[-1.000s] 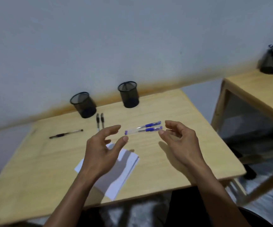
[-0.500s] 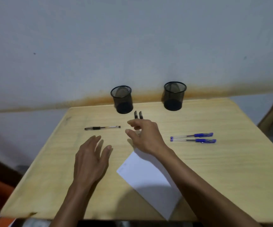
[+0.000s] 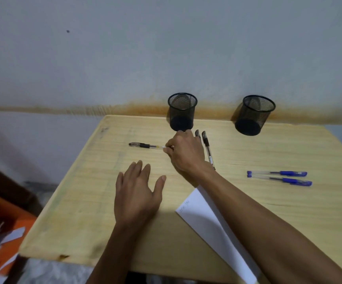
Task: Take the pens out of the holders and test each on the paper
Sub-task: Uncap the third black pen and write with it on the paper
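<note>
Two black mesh holders stand at the table's back edge, one in the middle [image 3: 182, 111] and one to the right [image 3: 253, 114]; both look empty. A black pen [image 3: 145, 145] lies left of centre, and my right hand [image 3: 186, 154] pinches its near end with fingertips. Two more black pens [image 3: 208, 148] lie side by side just right of that hand, partly hidden by it. Two blue pens [image 3: 279, 177] lie parallel at the right. My left hand [image 3: 137, 193] rests flat and open on the wood. White paper [image 3: 207, 220] lies under my right forearm.
The wooden table [image 3: 84, 201] ends at the left and front edges. An orange box [image 3: 4, 232] with paper scraps sits on the floor at lower left. A grey wall runs right behind the holders.
My right hand has reached left and forward from above the paper to the lone black pen and closed its fingertips on it. The left hand stays flat. The view shifted left.
</note>
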A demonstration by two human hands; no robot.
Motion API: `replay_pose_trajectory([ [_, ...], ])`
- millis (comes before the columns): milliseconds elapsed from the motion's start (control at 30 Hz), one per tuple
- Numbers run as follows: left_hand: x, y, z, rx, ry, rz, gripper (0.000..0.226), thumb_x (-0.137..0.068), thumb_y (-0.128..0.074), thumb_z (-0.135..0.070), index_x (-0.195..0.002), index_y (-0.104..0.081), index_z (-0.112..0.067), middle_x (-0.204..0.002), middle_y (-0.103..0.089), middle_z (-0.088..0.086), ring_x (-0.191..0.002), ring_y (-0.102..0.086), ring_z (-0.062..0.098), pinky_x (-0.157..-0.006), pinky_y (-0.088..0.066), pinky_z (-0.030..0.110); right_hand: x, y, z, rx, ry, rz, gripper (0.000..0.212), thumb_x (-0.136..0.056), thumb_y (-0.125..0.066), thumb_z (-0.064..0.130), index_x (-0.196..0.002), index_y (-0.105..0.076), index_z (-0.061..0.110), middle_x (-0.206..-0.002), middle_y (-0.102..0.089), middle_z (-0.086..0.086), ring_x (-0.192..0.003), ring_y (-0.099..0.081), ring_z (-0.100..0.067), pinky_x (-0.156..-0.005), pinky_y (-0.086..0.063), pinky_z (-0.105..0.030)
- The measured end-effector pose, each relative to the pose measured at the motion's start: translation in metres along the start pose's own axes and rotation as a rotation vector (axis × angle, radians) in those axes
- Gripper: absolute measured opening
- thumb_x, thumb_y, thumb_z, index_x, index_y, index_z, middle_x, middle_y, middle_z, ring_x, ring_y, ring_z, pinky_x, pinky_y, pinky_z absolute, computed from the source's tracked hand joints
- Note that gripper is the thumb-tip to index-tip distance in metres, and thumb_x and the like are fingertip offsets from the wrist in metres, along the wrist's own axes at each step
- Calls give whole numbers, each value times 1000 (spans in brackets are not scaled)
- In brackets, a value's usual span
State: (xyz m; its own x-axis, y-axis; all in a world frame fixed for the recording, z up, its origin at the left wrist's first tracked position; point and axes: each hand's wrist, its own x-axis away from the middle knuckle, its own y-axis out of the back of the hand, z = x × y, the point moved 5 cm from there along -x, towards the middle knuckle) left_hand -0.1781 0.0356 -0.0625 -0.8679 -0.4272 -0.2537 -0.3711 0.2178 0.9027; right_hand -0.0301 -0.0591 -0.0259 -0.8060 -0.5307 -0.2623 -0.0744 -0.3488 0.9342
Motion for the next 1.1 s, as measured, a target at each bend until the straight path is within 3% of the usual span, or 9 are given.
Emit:
replay_pose_trajectory([
  [167,0,3,1,80,40,-26,60,-92,-52,-58,-127,-61,-11,-138,-58,10,-135,-47,27,-112,-34,50,27,30,-16,-292,-87,-50,22,-95,-62,37,-102,-77,23,-98,-75,2,-97,-64,-21,-78,-51,-38],
  [267,6,19,-1,254,63,-174,57,-90,-67,-47,-135,-53,-14,-139,-56,6,-131,-46,25,-104,-43,47,64,58,-38,-542,-179,-43,15,-92,-70,32,-98,-77,21,-84,-71,9,-82,-64,-10,-76,-53,-31],
  [400,13,28,-27,228,-301,-308,49,-90,-71,-27,-136,-56,-17,-136,-60,3,-127,-52,23,-105,-39,45,114,93,-58,-688,-197,-18,9,-89,-75,26,-95,-79,20,-85,-75,11,-79,-66,-4,-66,-50,-13],
  [533,19,39,-69,252,-476,-380,20,-93,-63,-22,-108,-72,-12,-100,-73,0,-91,-66,24,-91,-45,46,138,117,-83,-963,-319,-79,5,-87,-78,20,-92,-79,20,-78,-77,5,-74,-71,-13,-70,-58,-24],
  [700,21,40,-108,326,-509,-273,27,-94,-59,-25,-113,-73,-11,-95,-67,1,-90,-61,22,-80,-44,37,153,111,-82,-1418,-494,-152,9,-84,-79,16,-93,-77,17,-76,-75,1,-70,-69,-14,-75,-59,-36],
  [800,28,38,-118,398,-479,-232,27,-90,-65,-16,-114,-72,-8,-93,-67,2,-87,-61,19,-76,-50,36,158,100,-73,-1368,-489,-154,11,-88,-76,25,-92,-78,15,-73,-74,2,-71,-71,-12,-74,-61,-32],
  [967,38,48,-111,365,-515,-247,11,-87,-68,-13,-93,-76,-9,-85,-72,2,-76,-64,20,-69,-50,32,155,102,-86,-1295,-460,-128,20,-91,-72,25,-79,-77,10,-63,-70,-5,-59,-63,-12,-64,-56,-28],
  [1033,32,63,-85,445,-331,-262,11,-86,-68,-17,-90,-77,-13,-83,-72,-2,-75,-65,15,-66,-46,21,153,115,-113,-1390,-544,-281,20,-93,-69,18,-76,-73,9,-55,-65,-1,-50,-57,-9,-53,-51,-20],
  [1100,24,73,-49,480,-135,-246,7,-88,-71,-20,-90,-77,-18,-86,-74,-5,-78,-67,12,-67,-42,13,149,131,-137,-1451,-565,-370,17,-93,-68,15,-79,-72,7,-57,-67,0,-51,-60,-9,-53,-52,-18],
])
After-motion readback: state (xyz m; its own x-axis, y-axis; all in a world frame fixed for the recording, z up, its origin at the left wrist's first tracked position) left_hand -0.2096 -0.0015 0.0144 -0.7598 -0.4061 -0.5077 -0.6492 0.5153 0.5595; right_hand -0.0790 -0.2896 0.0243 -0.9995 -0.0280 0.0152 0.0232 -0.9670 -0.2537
